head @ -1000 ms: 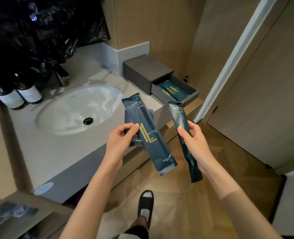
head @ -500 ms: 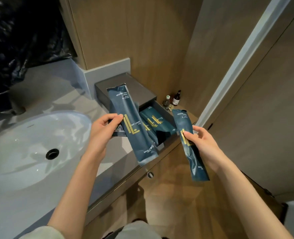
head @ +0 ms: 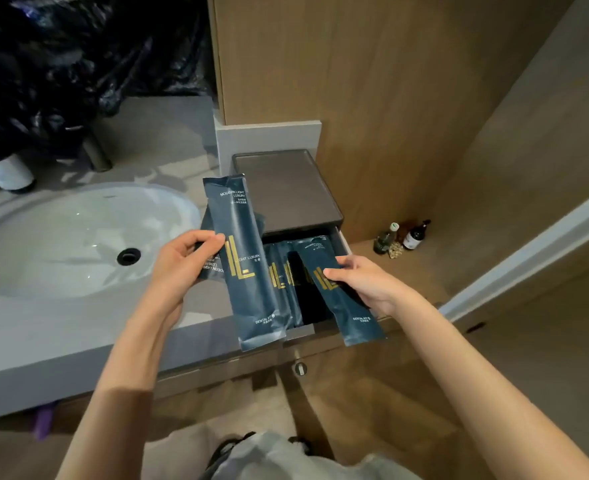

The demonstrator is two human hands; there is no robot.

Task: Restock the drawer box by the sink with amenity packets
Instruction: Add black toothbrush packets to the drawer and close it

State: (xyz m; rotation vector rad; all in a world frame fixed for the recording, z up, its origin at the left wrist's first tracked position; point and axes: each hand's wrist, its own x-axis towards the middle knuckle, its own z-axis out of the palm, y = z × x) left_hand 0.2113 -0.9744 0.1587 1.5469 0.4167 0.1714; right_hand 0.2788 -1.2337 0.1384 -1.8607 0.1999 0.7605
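A dark grey drawer box (head: 286, 192) stands on the counter right of the sink, its drawer (head: 342, 241) pulled open toward me. Dark blue dental kit packets (head: 279, 271) with gold lettering lie inside it. My left hand (head: 179, 268) pinches two or more of the same packets (head: 241, 258), held upright over the counter's edge just left of the drawer. My right hand (head: 365, 282) grips one packet (head: 334, 289) that slants over the drawer's right side, its lower end past the drawer front.
The white sink (head: 78, 237) with its drain (head: 128, 256) fills the counter (head: 78, 323) at left. Black plastic bags (head: 78, 64) pile behind it. Small bottles (head: 404, 235) stand on a wooden ledge at right, under a wood wall.
I have come closer and over the drawer box. My right hand has carried its packet left and up, from beside the drawer to over its open right side. The left hand's packets stay beside it.
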